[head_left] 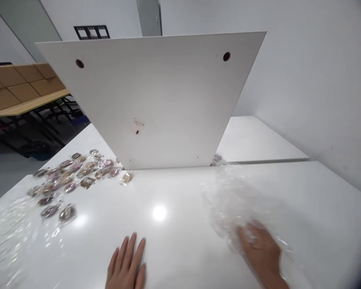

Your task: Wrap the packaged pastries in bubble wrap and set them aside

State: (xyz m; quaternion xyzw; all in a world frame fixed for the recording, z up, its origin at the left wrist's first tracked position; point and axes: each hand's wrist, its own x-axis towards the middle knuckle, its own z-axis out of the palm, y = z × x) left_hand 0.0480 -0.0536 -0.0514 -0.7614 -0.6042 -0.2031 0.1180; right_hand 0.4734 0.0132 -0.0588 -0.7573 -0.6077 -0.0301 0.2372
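Touching clear plastic film at right on the white table, my right hand blurs: I can't tell its grip. My left hand lies empty; thin film wants gentleness.

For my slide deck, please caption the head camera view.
Blurred right hand at clear plastic, left hand open over the white table, wrapped packets to the left.
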